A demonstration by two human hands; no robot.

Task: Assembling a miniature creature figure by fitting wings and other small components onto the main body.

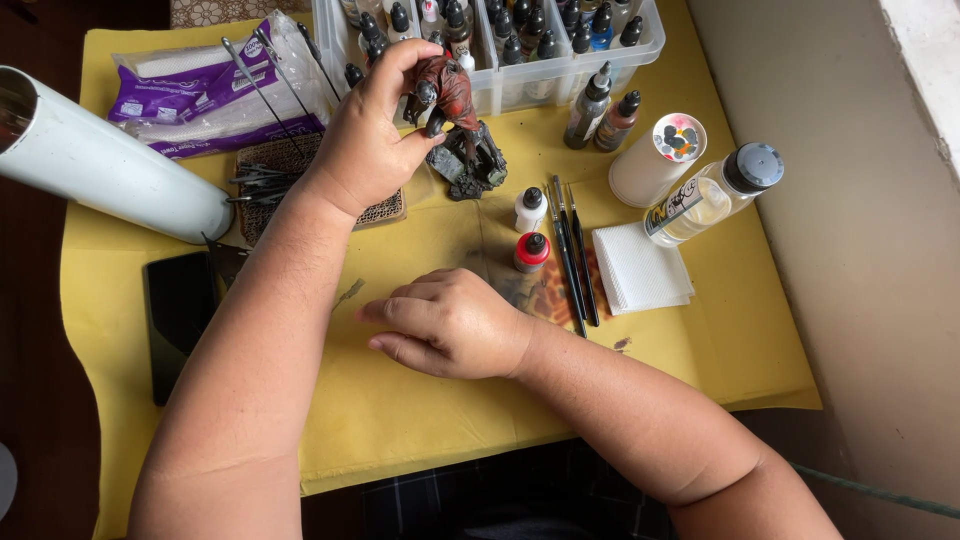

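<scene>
Overhead view of a yellow table cover (420, 420). The left hand (365, 140) has its fingers curled around a red-and-dark painted miniature figure (450, 100), held upright on its dark scenic base (470, 165), just in front of a clear bin of dropper bottles (520, 50). The right hand (450, 322) rests on the cover, fingers loosely curled, holding nothing. Beside it stand 2 small paint bottles (530, 230), with 2 brushes (572, 260) and a white folded towel (640, 268) to their right.
</scene>
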